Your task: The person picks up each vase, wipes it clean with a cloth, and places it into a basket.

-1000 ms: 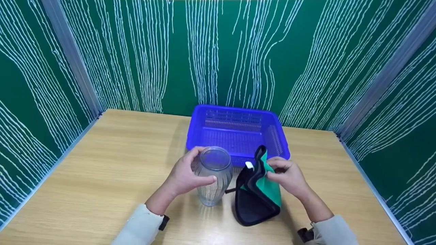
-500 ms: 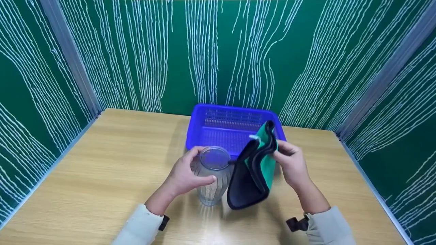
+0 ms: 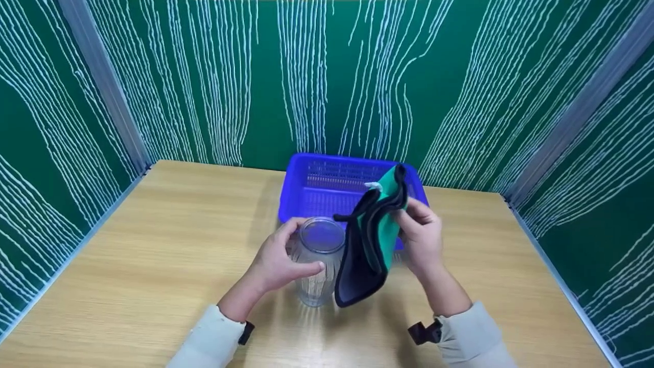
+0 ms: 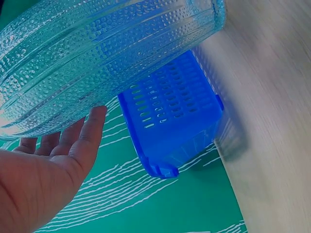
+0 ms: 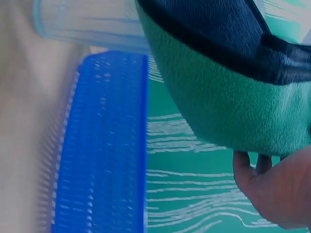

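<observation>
A clear ribbed glass vase (image 3: 316, 283) stands upright on the table. My left hand (image 3: 271, 268) grips its side, thumb in front and fingers around the far side. In the left wrist view the vase's dimpled glass (image 4: 97, 68) rests against those fingers. My right hand (image 3: 425, 235) pinches a folded cloth (image 3: 391, 232), green on one side and dark on the other, with black edging, a white tag and a black loop. The cloth hangs just right of the vase, above the table. In the right wrist view the cloth's green side (image 5: 233, 107) partly covers the vase.
A blue plastic basket (image 3: 309, 202) with slotted walls sits behind the vase and cloth, near the back wall. The cloth hides part of it. Green panels (image 3: 265, 102) with white wavy lines enclose the wooden table (image 3: 168, 245) at the back and sides.
My right hand has lifted the cloth up off the table and moved it left, closer to the vase's rim. The left hand and the vase have stayed in place.
</observation>
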`<state>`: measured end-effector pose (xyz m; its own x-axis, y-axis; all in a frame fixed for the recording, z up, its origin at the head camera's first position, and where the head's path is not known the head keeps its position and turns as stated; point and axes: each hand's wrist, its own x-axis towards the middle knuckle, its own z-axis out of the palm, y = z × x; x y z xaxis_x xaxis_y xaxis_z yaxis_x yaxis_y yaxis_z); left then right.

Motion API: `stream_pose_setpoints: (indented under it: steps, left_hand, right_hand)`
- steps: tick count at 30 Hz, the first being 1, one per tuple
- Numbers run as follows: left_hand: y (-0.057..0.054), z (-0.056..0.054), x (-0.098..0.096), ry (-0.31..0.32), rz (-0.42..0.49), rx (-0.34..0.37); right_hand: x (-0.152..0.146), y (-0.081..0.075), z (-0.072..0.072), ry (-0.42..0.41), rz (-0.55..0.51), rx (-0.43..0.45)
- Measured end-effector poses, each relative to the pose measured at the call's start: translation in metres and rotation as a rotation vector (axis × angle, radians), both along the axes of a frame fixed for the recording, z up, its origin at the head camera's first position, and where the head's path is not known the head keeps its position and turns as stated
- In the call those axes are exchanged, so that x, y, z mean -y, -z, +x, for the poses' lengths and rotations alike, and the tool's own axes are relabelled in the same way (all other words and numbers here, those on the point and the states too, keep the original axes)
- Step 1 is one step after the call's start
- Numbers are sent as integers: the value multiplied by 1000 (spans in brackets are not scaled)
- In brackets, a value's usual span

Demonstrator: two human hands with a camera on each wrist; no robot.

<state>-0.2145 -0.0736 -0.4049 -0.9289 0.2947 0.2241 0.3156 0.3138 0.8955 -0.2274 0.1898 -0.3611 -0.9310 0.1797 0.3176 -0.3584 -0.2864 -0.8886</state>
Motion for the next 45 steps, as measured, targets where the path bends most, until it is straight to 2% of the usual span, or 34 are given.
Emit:
stream_pose_setpoints:
  steps: [4,7,17,20,24,29,35,41,45]
  left_hand:
    - [0,0,0,-13,-20,3]
    - [-1,0,0,-20,-30,12]
    - [-2,3,-1,-10,1,78]
    - [-1,2,-2,-11,4,55]
    - [1,1,-2,2,26,15]
    - [2,0,0,8,24,17]
    - [3,-1,1,-1,17,-13]
    - [3,-2,1,1,6,-14]
    - [1,-1,1,0,5,16]
  right_hand:
    - [9,12,0,48,81,-12]
    - [13,19,1,50,132,-29]
    - [24,32,3,-47,202,-29]
    - [25,37,4,-97,203,-39]
    - [24,40,7,-213,219,-78]
    - [23,41,9,-327,322,-100]
    - [24,42,11,-410,471,-81]
    - [23,44,8,-480,529,-89]
    - [20,45,6,-489,559,-86]
